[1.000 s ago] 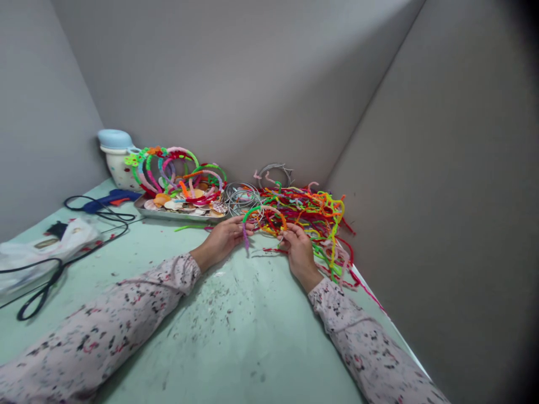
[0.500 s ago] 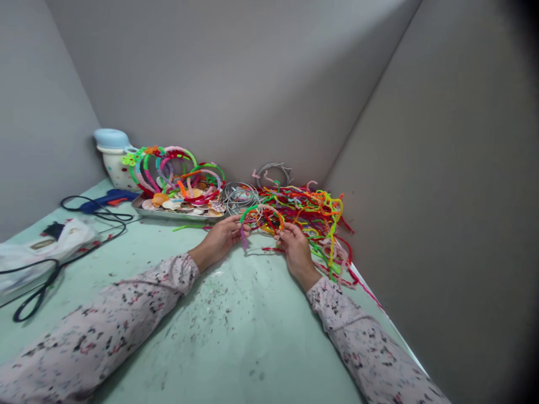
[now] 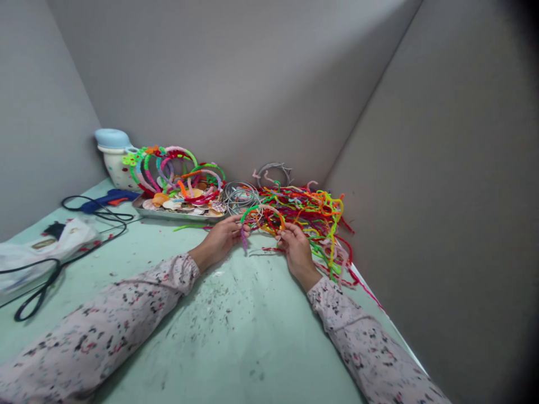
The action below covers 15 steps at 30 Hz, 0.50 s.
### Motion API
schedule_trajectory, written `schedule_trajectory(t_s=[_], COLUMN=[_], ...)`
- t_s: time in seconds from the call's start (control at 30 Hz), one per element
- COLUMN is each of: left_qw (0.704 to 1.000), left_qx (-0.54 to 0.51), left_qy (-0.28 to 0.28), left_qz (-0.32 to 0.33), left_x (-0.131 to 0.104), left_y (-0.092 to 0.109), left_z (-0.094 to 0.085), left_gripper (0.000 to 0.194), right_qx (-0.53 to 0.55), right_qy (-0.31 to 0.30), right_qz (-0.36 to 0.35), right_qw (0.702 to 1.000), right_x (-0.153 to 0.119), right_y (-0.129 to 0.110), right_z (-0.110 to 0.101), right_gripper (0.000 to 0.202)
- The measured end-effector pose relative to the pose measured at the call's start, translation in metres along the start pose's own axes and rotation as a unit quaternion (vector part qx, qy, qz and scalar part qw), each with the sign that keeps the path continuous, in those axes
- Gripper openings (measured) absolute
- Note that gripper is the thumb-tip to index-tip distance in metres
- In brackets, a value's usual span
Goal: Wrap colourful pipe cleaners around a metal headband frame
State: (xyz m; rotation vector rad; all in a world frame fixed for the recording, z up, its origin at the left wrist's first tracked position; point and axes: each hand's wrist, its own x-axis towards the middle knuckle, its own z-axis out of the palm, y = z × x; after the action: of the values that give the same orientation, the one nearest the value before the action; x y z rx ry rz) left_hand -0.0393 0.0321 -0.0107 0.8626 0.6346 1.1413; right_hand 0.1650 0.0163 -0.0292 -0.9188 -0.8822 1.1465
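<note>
Between my hands arches a headband (image 3: pixel 261 207) wrapped in pipe cleaner, with green, pale pink and orange stretches and a purple end hanging at the left. My left hand (image 3: pixel 222 237) is closed on its left side, where the green meets the purple. At the orange side, my right hand (image 3: pixel 295 247) pinches the other end. Just behind lies a heap of coloured pipe cleaners (image 3: pixel 305 210), red, yellow, green and orange. Thin wire hoops (image 3: pixel 242 196) rest left of that heap.
A metal tray (image 3: pixel 181 214) holds shells and several wrapped headbands. Behind it stands a white cup with a blue lid (image 3: pixel 113 138). A blue glue gun (image 3: pixel 110 197), a black cord (image 3: pixel 120 226) and a plastic bag (image 3: pixel 63 241) lie at the left. Grey panels (image 3: pixel 252 90) enclose the table.
</note>
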Motion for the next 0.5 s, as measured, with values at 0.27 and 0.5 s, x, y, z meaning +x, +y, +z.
schedule_trajectory(t_s=[0.27, 0.5], left_qw=[1.000, 1.000], left_qx=[-0.004, 0.015], left_qy=[0.002, -0.026], left_qz=[0.000, 0.006], left_x=[-0.0004, -0.0039], left_y=[0.0005, 0.0035], left_z=[0.0010, 0.0032], left_gripper=[0.032, 0.025], right_qx=[0.005, 0.010], right_qy=[-0.006, -0.009], right_qz=[-0.006, 0.009], right_qw=[1.000, 1.000], right_x=[0.0003, -0.0012], right_y=[0.0000, -0.0015], right_z=[-0.0002, 0.0000], right_gripper=[0.027, 0.027])
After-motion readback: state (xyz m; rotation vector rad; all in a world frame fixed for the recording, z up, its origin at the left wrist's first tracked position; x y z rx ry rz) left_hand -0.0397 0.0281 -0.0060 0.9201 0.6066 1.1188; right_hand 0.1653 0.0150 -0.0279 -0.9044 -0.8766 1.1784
